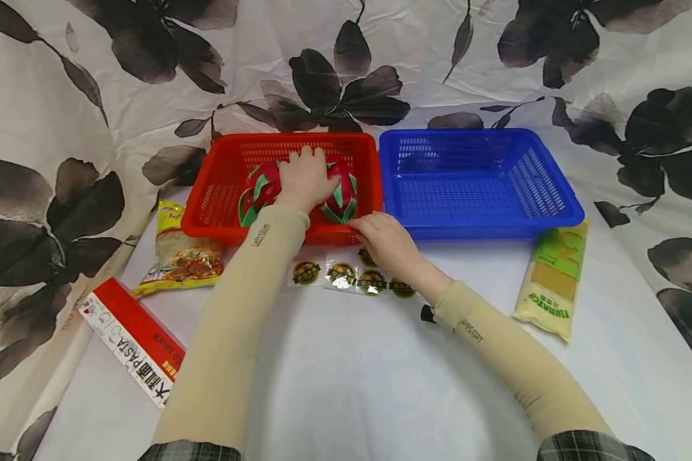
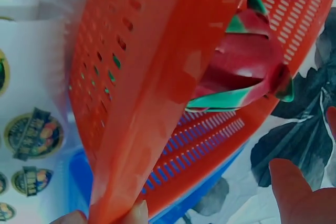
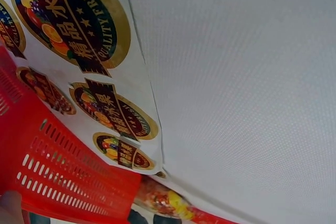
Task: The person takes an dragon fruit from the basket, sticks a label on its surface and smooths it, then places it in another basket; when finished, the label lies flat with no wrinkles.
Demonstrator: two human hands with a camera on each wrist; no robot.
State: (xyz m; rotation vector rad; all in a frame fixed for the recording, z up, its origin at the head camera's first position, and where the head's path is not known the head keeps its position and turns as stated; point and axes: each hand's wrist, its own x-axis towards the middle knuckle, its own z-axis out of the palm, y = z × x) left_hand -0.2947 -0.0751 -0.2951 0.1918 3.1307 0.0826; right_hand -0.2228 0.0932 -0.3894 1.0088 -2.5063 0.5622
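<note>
My left hand [image 1: 307, 179] reaches into the red basket [image 1: 204, 186], its fingers spread above the dragon fruits. One red fruit with green scales, a dragon fruit [image 1: 341, 203], shows right of the hand and another [image 1: 259, 189] left of it. In the left wrist view, a finger [image 2: 291, 187] stands apart from the nearer dragon fruit [image 2: 244, 59]. My right hand [image 1: 389, 243] pinches the basket's front right corner, with a fingertip [image 2: 137, 214] on its rim. Below that hand lie clear sheets of round fruit stickers [image 1: 341, 275].
A blue basket [image 1: 487, 227] stands right beside the red one. On the left lie a yellow-edged food packet [image 1: 187, 256] and a red and white pasta box [image 1: 135, 339]. A green and yellow noodle packet [image 1: 553, 282] lies at the right, against the blue basket's front.
</note>
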